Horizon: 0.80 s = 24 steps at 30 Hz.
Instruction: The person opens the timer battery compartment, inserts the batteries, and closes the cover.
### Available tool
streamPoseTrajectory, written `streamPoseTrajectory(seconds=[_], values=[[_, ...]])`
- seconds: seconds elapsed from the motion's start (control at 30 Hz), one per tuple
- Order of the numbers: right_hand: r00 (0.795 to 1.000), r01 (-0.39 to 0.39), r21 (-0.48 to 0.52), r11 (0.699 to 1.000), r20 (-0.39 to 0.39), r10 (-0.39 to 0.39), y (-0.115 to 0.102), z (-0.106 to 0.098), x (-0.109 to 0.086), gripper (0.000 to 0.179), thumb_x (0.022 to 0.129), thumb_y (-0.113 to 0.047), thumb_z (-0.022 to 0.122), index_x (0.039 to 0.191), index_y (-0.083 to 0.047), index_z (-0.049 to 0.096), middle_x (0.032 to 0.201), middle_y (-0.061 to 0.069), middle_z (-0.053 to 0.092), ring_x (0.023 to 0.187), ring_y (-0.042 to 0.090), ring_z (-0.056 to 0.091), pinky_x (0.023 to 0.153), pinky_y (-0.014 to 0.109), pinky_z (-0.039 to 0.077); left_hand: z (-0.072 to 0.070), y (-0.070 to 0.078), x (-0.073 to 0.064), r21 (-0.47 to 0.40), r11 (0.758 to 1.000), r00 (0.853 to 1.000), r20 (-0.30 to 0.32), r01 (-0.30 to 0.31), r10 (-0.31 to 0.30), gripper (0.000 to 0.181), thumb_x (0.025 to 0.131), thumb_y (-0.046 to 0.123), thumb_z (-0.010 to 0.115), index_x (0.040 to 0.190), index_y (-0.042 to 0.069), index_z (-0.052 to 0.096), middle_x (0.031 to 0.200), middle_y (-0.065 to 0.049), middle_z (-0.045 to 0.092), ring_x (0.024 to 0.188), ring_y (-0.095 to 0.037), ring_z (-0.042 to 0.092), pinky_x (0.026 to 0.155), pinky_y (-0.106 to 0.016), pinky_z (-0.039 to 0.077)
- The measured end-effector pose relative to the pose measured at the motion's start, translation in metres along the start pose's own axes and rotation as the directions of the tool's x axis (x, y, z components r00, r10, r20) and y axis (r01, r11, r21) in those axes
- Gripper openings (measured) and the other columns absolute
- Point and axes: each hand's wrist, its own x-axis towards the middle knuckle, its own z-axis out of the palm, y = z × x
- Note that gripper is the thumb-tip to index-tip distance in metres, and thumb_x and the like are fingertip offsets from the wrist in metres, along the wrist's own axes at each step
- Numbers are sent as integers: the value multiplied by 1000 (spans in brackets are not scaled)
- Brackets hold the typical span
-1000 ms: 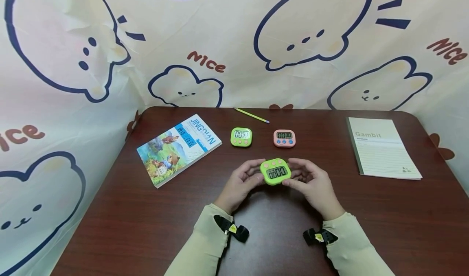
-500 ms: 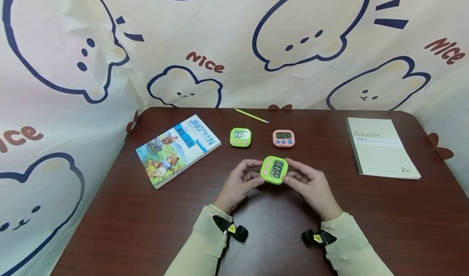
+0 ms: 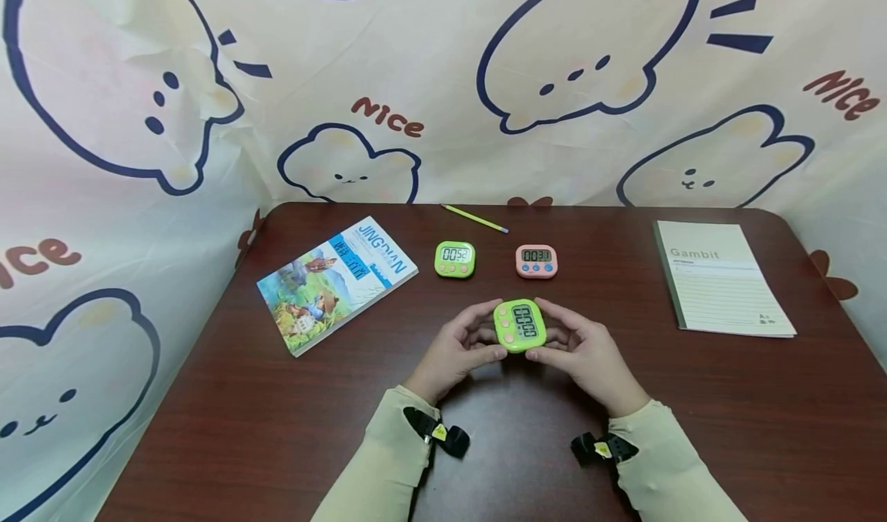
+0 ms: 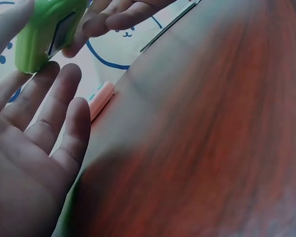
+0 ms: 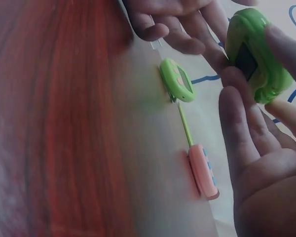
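Both hands hold a green digital timer (image 3: 520, 326) above the middle of the table. Its display is turned sideways, with the pink buttons on the left. The left hand (image 3: 453, 356) pinches its left side between thumb and fingers, and the right hand (image 3: 596, 360) pinches the opposite side. In the left wrist view the thumb lies on the timer (image 4: 37, 37), with fingertips under its edge. Likewise in the right wrist view, thumb and fingers touch the timer (image 5: 261, 57). Just behind the hands, a second green timer (image 3: 455, 260) and a pink timer (image 3: 537, 262) stand on the table.
A picture-covered book (image 3: 339, 283) lies at the left of the dark wooden table (image 3: 277, 429), and a notebook (image 3: 724, 279) at the right. Near the back edge lies a yellow-green pencil (image 3: 475, 219). A cartoon-printed cloth (image 3: 443, 60) hangs behind.
The held timer has turned from a nearly level display to a sideways one, its buttons moving from top to left. Both hands have shifted their grip slightly. Digits on the standing timers have changed.
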Motion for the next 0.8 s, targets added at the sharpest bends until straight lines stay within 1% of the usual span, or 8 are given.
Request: streamPoseTrajectory(seconds=[0.1,0.2,0.3,0.37,0.43,0.63,0.7,0.8], values=[[998,-3,-11,1000,-63,3,1,-2,0,55,85,-6,80,136,-5,59,116,17,68,90,12,71,67,23,57,-1,0,0,-13,1000,997,-72,18,-19,49,95,2,67,142,8,53,126,-14,64,100,-21,65,76,-28,56],[993,-9,-22,1000,-119,7,1,-2,0,42,89,-6,76,129,-3,64,109,16,71,88,10,71,63,22,55,-1,-1,0,-25,999,988,-151,34,-37,35,97,5,65,131,5,59,113,-11,68,92,-20,67,74,-28,56],[988,-11,-36,999,-153,5,2,-1,0,34,93,-4,71,127,-1,65,105,16,72,87,8,70,66,22,56,1,-2,1,-39,998,981,-189,44,-51,27,95,3,68,120,1,61,102,-10,70,84,-20,66,72,-28,57],[987,-2,-46,999,-160,-6,3,-1,0,33,95,-3,67,128,0,65,102,18,72,86,8,69,69,22,57,2,-4,1,-30,998,980,-190,51,-55,27,93,1,70,118,0,60,101,-9,70,83,-19,66,71,-28,57],[990,10,-53,999,-143,-17,4,0,0,36,96,-1,65,132,0,62,107,18,71,88,8,69,72,22,57,3,-6,2,-10,998,983,-176,57,-58,34,91,0,72,122,3,59,103,-9,70,84,-17,67,70,-27,57],[999,-39,-30,999,-27,38,11,2,2,64,89,-4,76,146,-5,49,129,16,61,100,14,68,80,23,58,5,-9,2,83,996,991,-129,40,-29,58,90,-1,72,143,11,51,108,-17,68,87,-17,66,69,-24,55],[999,-47,-63,997,-18,46,13,2,2,68,87,-5,78,148,-7,47,129,14,61,99,16,68,80,24,58,5,-8,3,105,994,992,-126,37,-23,58,91,-2,72,144,11,51,109,-18,68,88,-18,65,70,-23,55],[999,-35,-153,988,-34,30,16,0,3,67,87,-7,79,147,-9,49,120,10,65,93,16,68,76,24,58,7,-8,5,130,991,992,-127,30,-14,58,91,-2,71,144,9,52,111,-19,67,91,-22,65,73,-22,56]])
